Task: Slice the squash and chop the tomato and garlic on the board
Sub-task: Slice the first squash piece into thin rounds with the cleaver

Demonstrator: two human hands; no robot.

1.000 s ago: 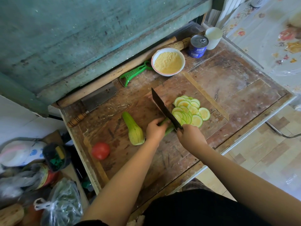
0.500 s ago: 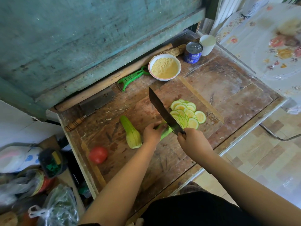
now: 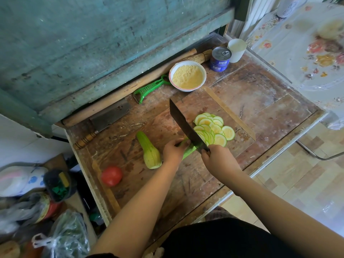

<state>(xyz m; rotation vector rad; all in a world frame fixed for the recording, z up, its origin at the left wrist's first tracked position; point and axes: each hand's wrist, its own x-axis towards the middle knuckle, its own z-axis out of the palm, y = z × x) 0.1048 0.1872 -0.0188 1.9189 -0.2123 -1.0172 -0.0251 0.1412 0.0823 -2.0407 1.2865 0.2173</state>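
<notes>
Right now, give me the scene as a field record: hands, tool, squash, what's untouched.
left hand: holds down the squash piece being cut
right hand: grip on the knife handle, blade set against the piece's cut end
slices: overlapping pile just right of the blade, on the board
second squash piece: lying left of the left hand, uncut
tomato: whole, near the board's left end
garlic: none visible
off-task: bowl of yellow meal, green peeler, blue can, cleaver at the back

Soft daylight is cast from the upper right; the glossy floral plastic tablecloth (image 3: 297, 43) is washed out by glare. Shadows are faint. Edges are bent by wide-angle distortion; corners are blurred.
</notes>
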